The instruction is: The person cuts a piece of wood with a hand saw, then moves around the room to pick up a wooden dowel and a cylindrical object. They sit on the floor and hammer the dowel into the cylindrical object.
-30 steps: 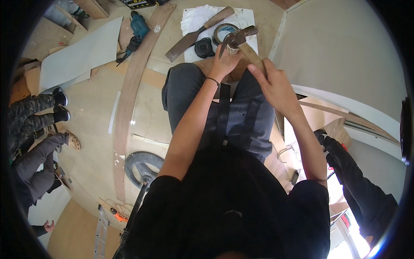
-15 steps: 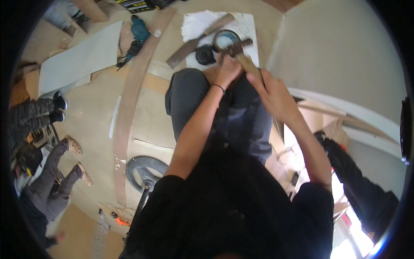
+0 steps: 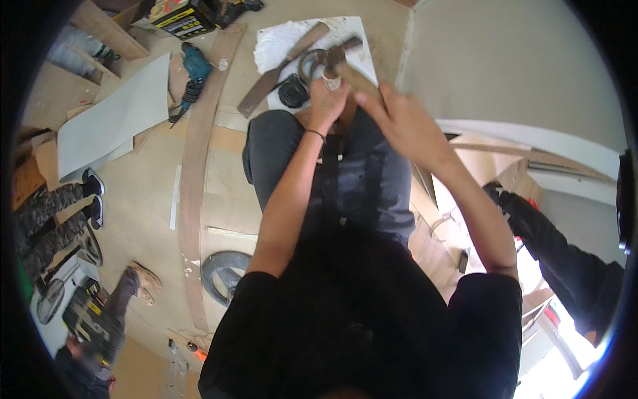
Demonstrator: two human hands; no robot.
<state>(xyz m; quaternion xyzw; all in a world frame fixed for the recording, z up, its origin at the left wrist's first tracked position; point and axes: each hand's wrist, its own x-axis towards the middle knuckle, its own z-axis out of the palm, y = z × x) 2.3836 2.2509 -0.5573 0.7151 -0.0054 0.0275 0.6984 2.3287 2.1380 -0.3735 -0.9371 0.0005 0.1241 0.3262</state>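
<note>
My right hand [image 3: 402,123] grips the wooden handle of a hammer [image 3: 362,85], whose dark head is held just above my left fist. My left hand [image 3: 327,103] is closed over the white board [image 3: 364,60], around something small and pale that I cannot make out. Beside my left fingers lie a roll of tape [image 3: 306,65] and a black tape measure [image 3: 292,92]. A long flat-bladed tool [image 3: 259,92] with a wooden handle rests across the board's left side. The hammer and fingers are slightly blurred.
Left on the floor are a teal power drill [image 3: 194,70], a long wooden strip [image 3: 199,166], a pale panel [image 3: 119,110] and a dark wheel [image 3: 222,276]. People are at the left edge; a dark-sleeved arm [image 3: 565,246] is at right. A pale wall [image 3: 512,66] rises at upper right.
The view has shifted, so the board and my hands appear further left and higher. The hammer head has shifted against my left fist. A person at lower left has changed posture.
</note>
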